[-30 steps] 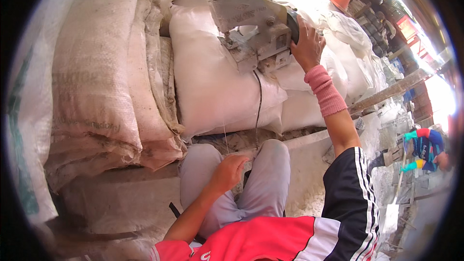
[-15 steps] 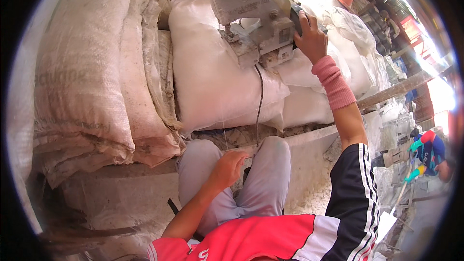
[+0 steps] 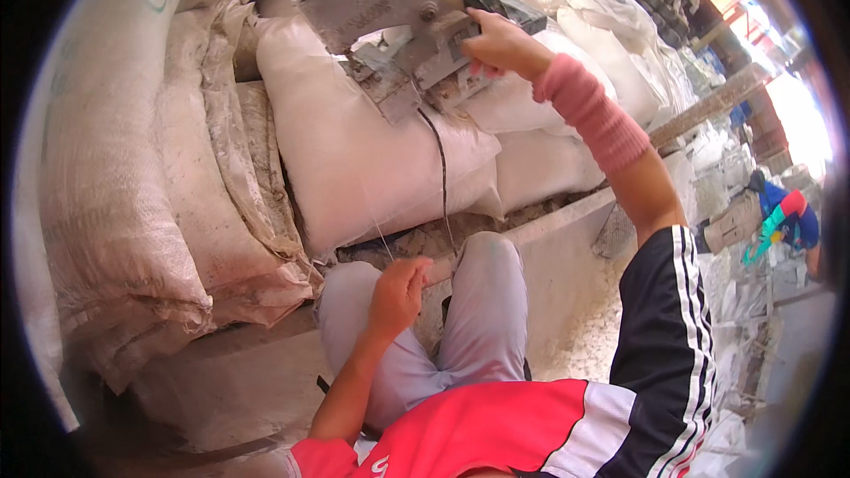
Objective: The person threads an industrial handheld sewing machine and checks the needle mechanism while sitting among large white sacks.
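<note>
A dusty grey portable bag sewing machine (image 3: 390, 9) rests tilted on a full white sack (image 3: 363, 142). My right hand (image 3: 509, 46), with a pink knitted band around the wrist, is at the machine's right side. Its index finger stretches onto the housing and the other fingers curl loosely below. Above my knees, my left hand (image 3: 398, 292) is closed in a pinch. A thin white thread (image 3: 379, 228) runs down over the sack to it; the pinched end is hidden by the fingers. A dark cord (image 3: 441, 159) hangs from the machine toward my knees.
Stacked, dirty white sacks (image 3: 115, 168) rise at my left. More filled sacks (image 3: 549, 164) lie to the right, beside a wooden beam (image 3: 708, 106). A low concrete ledge (image 3: 567, 257) runs by my knees. Another person (image 3: 788, 217) in teal gloves stands at far right.
My right hand has come off the machine's dark wheel and shifted left along its side. The left hand stays pinched above my knees. The view has shifted, moving the machine left in the picture.
</note>
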A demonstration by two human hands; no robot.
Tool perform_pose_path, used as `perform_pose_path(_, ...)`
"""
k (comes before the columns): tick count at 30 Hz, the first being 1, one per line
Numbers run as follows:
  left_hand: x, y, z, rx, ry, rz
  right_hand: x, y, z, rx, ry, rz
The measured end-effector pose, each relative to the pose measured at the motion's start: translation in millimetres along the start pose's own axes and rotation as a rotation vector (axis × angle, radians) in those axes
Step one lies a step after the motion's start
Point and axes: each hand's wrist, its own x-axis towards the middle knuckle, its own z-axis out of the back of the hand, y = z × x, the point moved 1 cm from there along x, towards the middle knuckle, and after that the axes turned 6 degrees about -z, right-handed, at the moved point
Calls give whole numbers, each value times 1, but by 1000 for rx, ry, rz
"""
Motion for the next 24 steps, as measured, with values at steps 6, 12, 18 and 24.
perform_pose_path(6, 70, 1, 20, -102, -307, 89, 5, 2, 0, 687, 430, -238)
perform_pose_path(12, 167, 43, 39, -350, -801, 152, 50, -1, -5, 536, 625, -330)
perform_pose_path(18, 226, 65, 42, -322, -883, 157, 31, 22, 5, 479, 608, -456)
perform_pose_path(24, 229, 62, 25, -543, -925, 134, 38, 10, 1, 622, 620, -500)
